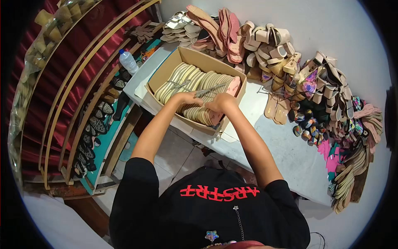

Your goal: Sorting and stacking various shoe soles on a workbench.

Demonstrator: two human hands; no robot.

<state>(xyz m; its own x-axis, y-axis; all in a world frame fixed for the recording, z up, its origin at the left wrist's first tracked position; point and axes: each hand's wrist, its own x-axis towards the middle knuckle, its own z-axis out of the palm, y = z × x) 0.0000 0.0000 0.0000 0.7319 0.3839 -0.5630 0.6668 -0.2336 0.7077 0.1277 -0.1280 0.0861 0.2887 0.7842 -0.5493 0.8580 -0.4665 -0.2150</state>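
Note:
A cardboard box point(164, 66) on the table holds bundles of cream shoe insoles point(185, 74), packed on edge in rows. Grey ties point(213, 88) cross the tops of the bundles. The end insole on the right shows a pink face point(234, 86). Both my hands reach into the box over the near bundles. My left hand point(188, 98) is closed beside the ties, its fingertips partly hidden. Just right of it, my right hand point(223, 102) is curled, knuckles up. What either hand grips cannot be made out.
Piled sandals point(269, 45) and pink soles point(234, 37) line the table's wall side. Colourful straps point(311, 126) and stacked insoles point(350, 178) lie at the right end. A water bottle point(128, 62) stands left of the box. Further left is a wooden rack point(74, 124) with dark shoe parts.

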